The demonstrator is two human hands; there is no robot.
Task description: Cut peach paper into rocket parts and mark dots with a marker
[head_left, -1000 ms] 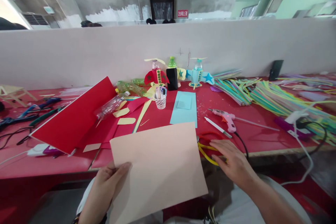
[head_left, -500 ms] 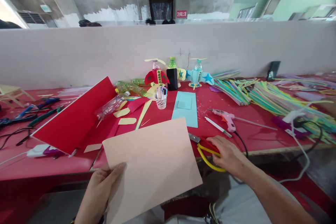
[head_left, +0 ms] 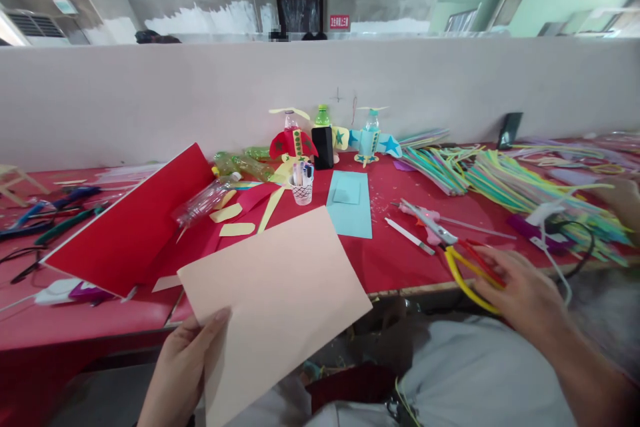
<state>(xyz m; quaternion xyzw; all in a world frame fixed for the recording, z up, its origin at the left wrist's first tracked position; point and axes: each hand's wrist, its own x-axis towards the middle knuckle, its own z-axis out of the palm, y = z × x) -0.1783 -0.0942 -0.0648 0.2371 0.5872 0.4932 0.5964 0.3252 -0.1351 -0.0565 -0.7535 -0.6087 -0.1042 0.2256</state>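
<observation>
My left hand (head_left: 183,363) grips a pale peach sheet of paper (head_left: 285,287) by its left side, thumb on top. The sheet is tilted over my lap and the table's front edge. At the right, my right hand (head_left: 525,293) has its fingers in the handles of a pair of scissors (head_left: 465,260), one handle yellow and one red. Their blades look closed and point up and left, away from the sheet. Behind the blades a pink hot glue gun (head_left: 429,219) lies on the table, with a white pen-like tool (head_left: 410,236) beside it.
Light blue paper (head_left: 357,213) lies mid-table near a cup of pens (head_left: 303,192). Decorated bottle planes (head_left: 370,140) and a black phone (head_left: 323,148) stand by the partition. Red board (head_left: 140,233) leans at left; glue sticks (head_left: 515,180) spread at right. Another person's hand (head_left: 620,200) shows far right.
My right hand has carried the scissors right and slightly up, away from the paper's edge. The peach sheet has shifted a little left as the view moved. Another person's hand shows more clearly at far right.
</observation>
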